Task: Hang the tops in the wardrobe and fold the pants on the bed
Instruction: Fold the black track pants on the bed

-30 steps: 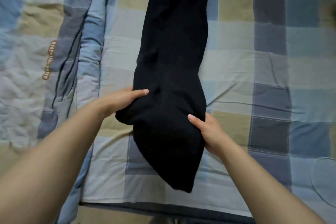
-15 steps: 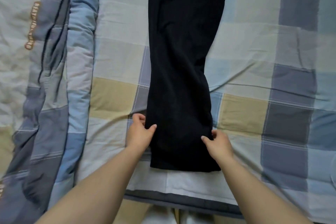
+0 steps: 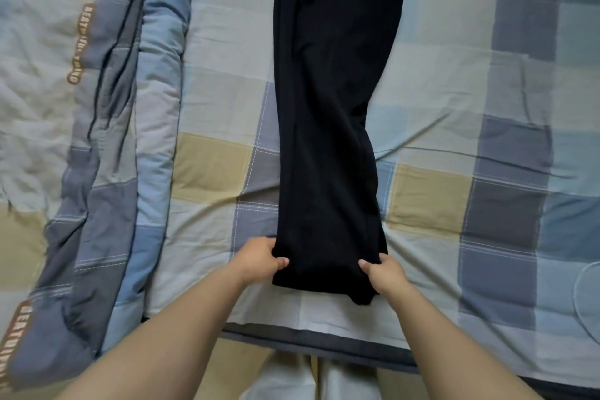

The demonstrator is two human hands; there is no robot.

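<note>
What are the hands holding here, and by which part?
Both hands, left and right, pinch the black pants at the two corners of the near end.

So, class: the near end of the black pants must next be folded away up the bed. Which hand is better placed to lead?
Neither clearly: the left hand and right hand each pinch a near corner of the black pants, level and symmetric. Use both.
</note>
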